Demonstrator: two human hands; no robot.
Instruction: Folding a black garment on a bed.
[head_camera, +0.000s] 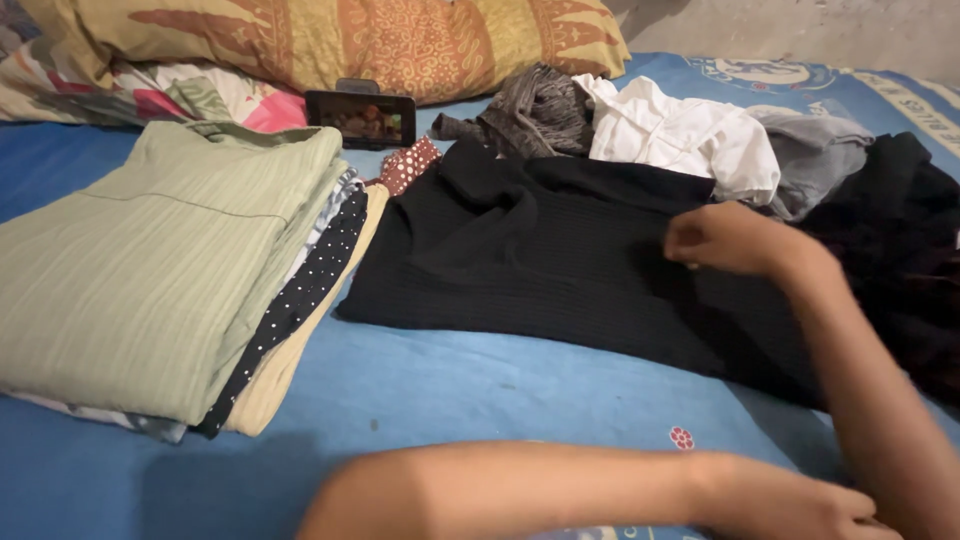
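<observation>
While the right hand pinches a fold of the black ribbed garment, that garment lies spread flat on the blue bed sheet, just right of the folded stack of clothes. It looks soft, light and limp, best taken by an edge or corner. The left hand, below the garment, is cut off by the frame; its grip cannot be told.

A smartphone stands on its long side at the head of the bed, propped against the patterned pillow. Its dark-framed rectangular screen is lit, showing a dim picture of reddish and brown tones.
</observation>
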